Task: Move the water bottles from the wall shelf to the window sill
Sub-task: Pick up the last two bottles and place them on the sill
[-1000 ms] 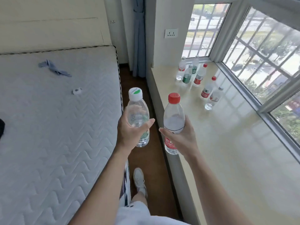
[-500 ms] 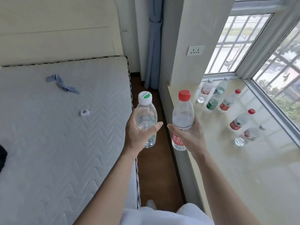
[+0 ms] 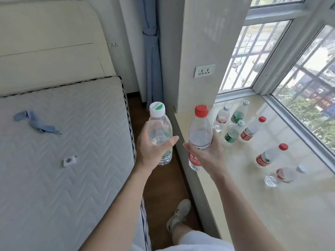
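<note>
My left hand [image 3: 153, 149] grips a clear water bottle with a white-and-green cap [image 3: 159, 124], held upright over the floor strip between bed and sill. My right hand [image 3: 211, 154] grips a clear red-capped, red-labelled bottle [image 3: 200, 131], upright at the sill's near edge. On the beige window sill [image 3: 272, 214] several bottles stand at the far end, among them a green-labelled one [image 3: 232, 134] and a red-labelled one [image 3: 251, 129]. Nearer me stands another red-capped bottle [image 3: 268, 156], and a clear bottle [image 3: 286, 175] lies on its side. The wall shelf is out of view.
A bare quilted mattress [image 3: 54, 169] fills the left, with a blue cloth strip [image 3: 36, 122] and a small white object [image 3: 69, 161] on it. A wall socket [image 3: 204, 70] sits above the sill. The window frame [image 3: 297, 124] borders the sill on the right. My foot [image 3: 178, 216] stands on the brown floor.
I have stepped forward along the gap, so the sill bottles appear closer and lower. Both hands still hold their bottles upright, side by side.
</note>
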A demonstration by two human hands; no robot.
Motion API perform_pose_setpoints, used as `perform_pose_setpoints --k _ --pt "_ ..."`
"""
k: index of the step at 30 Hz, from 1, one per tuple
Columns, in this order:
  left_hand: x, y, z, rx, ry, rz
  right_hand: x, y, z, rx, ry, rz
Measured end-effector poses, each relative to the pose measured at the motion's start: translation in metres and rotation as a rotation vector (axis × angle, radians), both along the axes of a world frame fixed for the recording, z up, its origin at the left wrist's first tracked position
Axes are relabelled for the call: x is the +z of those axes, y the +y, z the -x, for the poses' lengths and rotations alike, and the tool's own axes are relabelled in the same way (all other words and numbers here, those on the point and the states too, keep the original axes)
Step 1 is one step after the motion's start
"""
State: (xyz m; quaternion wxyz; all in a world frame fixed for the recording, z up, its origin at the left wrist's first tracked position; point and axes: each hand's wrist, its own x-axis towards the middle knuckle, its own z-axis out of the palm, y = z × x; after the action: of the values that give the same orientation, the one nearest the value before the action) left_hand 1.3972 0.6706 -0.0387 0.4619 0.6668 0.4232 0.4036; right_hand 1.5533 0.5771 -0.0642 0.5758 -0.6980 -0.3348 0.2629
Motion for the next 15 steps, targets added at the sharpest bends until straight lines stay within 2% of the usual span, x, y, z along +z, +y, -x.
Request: perform_pose_setpoints --k 5,9,15 --pt "0.005 0.065 -0.065 -0.114 0.023 0.015 0.009 0.059 -0.059 -0.050 -0.009 -0.005" --pt "0.016 0.105 -0.126 -0.229 -0.037 0.023 0.018 0.092 -0.112 -0.104 -0.015 0.017" --pt "0.020 0.131 -0.205 -0.397 -0.045 0.053 0.019 0.091 -0.165 -0.305 -0.008 0.061"
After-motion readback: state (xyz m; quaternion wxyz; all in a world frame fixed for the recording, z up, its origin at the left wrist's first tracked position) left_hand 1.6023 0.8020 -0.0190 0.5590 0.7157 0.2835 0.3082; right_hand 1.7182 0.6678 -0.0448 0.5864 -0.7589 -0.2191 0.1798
